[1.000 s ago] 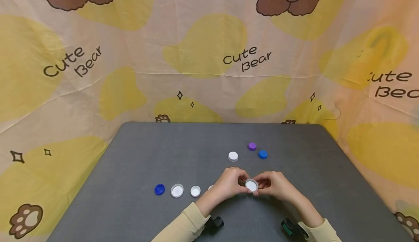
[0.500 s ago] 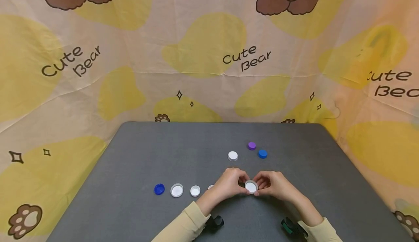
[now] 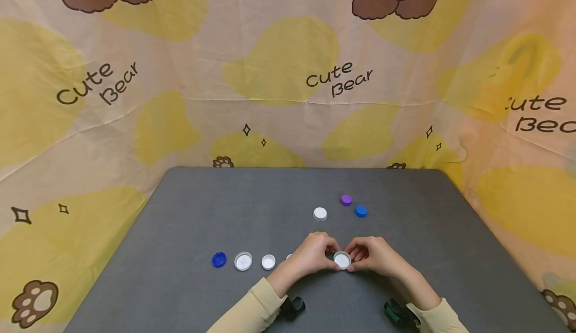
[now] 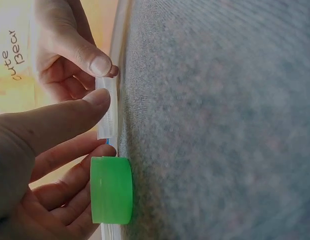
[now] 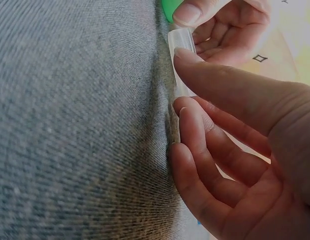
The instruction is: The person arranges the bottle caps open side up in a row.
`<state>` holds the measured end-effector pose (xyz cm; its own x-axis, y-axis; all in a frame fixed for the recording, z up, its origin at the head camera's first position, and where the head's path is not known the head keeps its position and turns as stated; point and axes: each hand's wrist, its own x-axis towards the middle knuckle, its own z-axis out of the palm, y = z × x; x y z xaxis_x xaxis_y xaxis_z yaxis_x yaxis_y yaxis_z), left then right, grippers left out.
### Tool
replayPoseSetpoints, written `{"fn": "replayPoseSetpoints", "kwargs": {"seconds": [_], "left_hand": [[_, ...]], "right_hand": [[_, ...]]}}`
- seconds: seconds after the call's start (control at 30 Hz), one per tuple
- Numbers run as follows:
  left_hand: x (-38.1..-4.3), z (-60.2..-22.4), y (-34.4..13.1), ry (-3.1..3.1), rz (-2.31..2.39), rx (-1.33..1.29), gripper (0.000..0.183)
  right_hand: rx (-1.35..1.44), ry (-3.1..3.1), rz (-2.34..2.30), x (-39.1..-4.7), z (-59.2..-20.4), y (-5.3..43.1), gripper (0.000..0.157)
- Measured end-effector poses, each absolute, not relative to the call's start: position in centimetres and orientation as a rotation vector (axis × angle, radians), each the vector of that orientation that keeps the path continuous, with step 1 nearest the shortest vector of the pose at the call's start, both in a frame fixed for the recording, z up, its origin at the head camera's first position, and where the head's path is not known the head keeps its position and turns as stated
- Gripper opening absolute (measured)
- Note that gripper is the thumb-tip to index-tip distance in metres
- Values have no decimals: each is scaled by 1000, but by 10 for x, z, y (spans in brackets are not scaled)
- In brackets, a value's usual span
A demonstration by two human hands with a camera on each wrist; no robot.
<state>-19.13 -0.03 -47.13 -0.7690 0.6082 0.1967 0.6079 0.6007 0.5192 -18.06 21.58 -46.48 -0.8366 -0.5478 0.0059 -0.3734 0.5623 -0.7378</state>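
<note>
A white, translucent-sided bottle cap is between my two hands, hollow side up in the head view. My left hand pinches its left side with thumb and fingers. My right hand pinches the opposite side, its other fingers curled, as the right wrist view shows. In the left wrist view the cap's ridged side is just at the level of the tabletop; whether it touches cannot be made out. A green cap stands on the table close by my left hand, which hides it in the head view.
Left of my hands, a dark blue cap, a large white cap, a smaller white cap and a partly hidden one form a row. Beyond lie a white cap, a purple cap and a blue cap on the grey table.
Both hands have shifted the pinched white cap slightly left and nearer to me. The other caps have stayed where they were.
</note>
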Motion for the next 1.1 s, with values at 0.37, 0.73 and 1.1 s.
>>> {"fn": "replayPoseSetpoints", "kwargs": {"seconds": [0.37,0.73,1.1], "left_hand": [[-190,-472,-3,2797,897,1064,28],[-190,-470,-5,2772,914,1053,30],[-199,-467,-9,2698,1123,907,30]], "right_hand": [[-752,2581,-1096,-180,-465,214,28],[-753,2548,-1096,-181,-463,216,29],[-728,2479,-1211,-187,-457,223,32]]}}
